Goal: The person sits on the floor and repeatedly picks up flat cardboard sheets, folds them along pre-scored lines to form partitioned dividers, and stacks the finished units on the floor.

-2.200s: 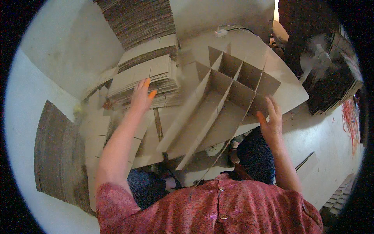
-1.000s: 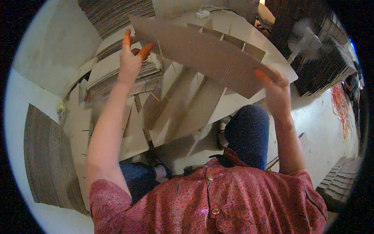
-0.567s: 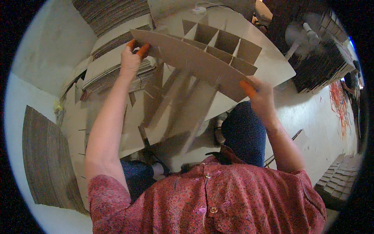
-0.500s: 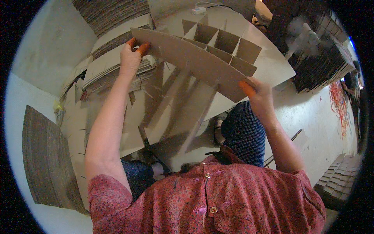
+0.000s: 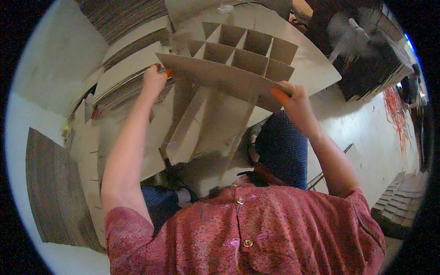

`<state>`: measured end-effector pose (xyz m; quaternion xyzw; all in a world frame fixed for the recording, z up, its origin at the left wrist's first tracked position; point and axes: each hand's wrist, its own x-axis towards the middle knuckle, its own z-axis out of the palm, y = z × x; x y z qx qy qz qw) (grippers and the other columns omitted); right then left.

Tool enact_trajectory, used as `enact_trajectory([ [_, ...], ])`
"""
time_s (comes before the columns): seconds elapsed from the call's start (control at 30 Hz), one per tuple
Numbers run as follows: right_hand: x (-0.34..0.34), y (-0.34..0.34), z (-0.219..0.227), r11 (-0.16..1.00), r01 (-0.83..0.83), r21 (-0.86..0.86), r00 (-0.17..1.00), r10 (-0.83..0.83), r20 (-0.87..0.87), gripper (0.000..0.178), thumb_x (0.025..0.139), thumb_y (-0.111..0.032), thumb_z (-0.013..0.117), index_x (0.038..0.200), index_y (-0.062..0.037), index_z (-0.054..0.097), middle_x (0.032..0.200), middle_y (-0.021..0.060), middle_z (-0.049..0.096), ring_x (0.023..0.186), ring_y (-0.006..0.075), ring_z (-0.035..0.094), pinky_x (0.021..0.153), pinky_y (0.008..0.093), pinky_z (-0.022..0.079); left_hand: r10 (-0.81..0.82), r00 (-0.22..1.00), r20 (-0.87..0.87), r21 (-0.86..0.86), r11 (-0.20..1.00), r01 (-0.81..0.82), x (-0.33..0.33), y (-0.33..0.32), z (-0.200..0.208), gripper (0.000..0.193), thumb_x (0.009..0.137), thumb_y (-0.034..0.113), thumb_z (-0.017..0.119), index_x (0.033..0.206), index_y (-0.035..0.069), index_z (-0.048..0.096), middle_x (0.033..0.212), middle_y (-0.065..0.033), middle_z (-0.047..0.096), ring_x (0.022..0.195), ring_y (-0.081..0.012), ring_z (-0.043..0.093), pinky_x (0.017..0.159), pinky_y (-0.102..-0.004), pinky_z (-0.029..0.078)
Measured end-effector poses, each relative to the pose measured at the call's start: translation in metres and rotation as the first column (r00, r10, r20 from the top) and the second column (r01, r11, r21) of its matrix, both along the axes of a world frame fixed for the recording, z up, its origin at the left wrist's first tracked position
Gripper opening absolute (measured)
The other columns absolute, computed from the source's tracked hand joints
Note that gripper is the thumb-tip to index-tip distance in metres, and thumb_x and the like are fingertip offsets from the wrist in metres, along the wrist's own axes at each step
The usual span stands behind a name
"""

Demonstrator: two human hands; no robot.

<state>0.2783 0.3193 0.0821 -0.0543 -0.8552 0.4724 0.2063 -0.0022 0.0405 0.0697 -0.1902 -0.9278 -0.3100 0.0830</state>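
Note:
A long brown cardboard divider strip [image 5: 215, 75] spans the gap between my two hands, tilted on edge. My left hand [image 5: 155, 81] pinches its left end, and orange covers show on the fingertips. At the opposite end my right hand [image 5: 295, 98] grips the strip with thumb and fingers, also wearing orange covers. Directly beyond the strip's upper edge is a cardboard partition grid [image 5: 250, 57] with several open cells. Its near side is partly hidden by the strip, so I cannot tell whether their slots are joined. Below hang other long cardboard strips [image 5: 185, 133], partly blurred.
A pale work board [image 5: 316, 71] lies under the grid. Stacks of flat cardboard [image 5: 133, 64] stand at the far left, another stack [image 5: 59, 192] at the near left. Dark bundled cardboard [image 5: 373, 78] and orange strapping [image 5: 394, 119] are at the right; cardboard pieces [image 5: 401, 201] lie lower right.
The strip's left end has come down toward me with my left hand, while its right end has risen slightly. More of the grid's cells now show behind it.

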Motion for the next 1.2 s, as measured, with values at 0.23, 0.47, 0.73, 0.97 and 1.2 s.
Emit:
enact_trajectory([
  [0.23,-0.003,-0.005,-0.013,0.996,0.017,0.082,0.996,-0.010,-0.089,0.012,0.084,-0.009,0.061,0.091,-0.0001,0.064,0.061,0.0070,0.057,0.058,0.0076,0.050,0.054,0.0274,0.043,-0.448,0.894,0.023,-0.180,0.878,0.444,0.193,0.074,0.045,0.029,0.080,0.032,0.063,0.080,0.002,0.065,0.076,-0.0192,0.063,0.069,-0.0343,0.063,0.061,-0.0408,0.050],
  [0.47,-0.004,0.005,-0.004,0.995,0.007,0.104,0.999,-0.004,-0.032,0.012,0.083,-0.007,0.060,0.091,0.0010,0.063,0.068,0.0141,0.061,0.063,0.0102,0.054,0.058,0.0275,0.044,-0.349,0.936,0.043,-0.350,0.872,0.341,0.189,0.067,0.012,0.019,0.079,0.024,0.061,0.084,0.008,0.067,0.073,-0.0192,0.063,0.069,-0.0371,0.061,0.063,-0.0456,0.049],
  [0.73,-0.001,0.000,-0.018,0.994,0.049,0.096,0.994,-0.038,-0.106,0.011,0.081,-0.001,0.059,0.092,0.0010,0.063,0.073,0.0157,0.063,0.064,0.0128,0.058,0.061,0.0275,0.045,-0.397,0.914,0.088,-0.291,0.867,0.405,0.189,0.068,0.012,0.017,0.079,0.020,0.062,0.083,0.004,0.067,0.074,-0.0190,0.063,0.069,-0.0358,0.061,0.062,-0.0414,0.049],
  [0.97,-0.006,-0.006,-0.025,0.996,0.043,0.081,0.987,-0.030,-0.157,0.011,0.081,-0.001,0.060,0.091,0.0003,0.063,0.074,0.0164,0.063,0.065,0.0150,0.058,0.059,0.0292,0.046,-0.529,0.813,0.242,-0.024,0.835,0.550,0.171,0.059,0.004,0.016,0.080,0.014,0.062,0.083,-0.002,0.065,0.073,-0.0163,0.064,0.064,-0.0206,0.060,0.058,-0.0335,0.045],
  [1.2,-0.003,0.003,-0.071,0.999,0.041,0.028,0.991,-0.037,-0.127,0.012,0.081,-0.003,0.062,0.092,0.0004,0.063,0.077,0.0188,0.063,0.066,0.0142,0.057,0.061,0.0309,0.046,-0.529,0.806,0.264,0.078,0.845,0.529,0.176,0.049,0.016,0.021,0.083,0.018,0.063,0.092,-0.001,0.065,0.081,-0.0113,0.067,0.075,-0.0161,0.062,0.068,-0.0291,0.048],
])
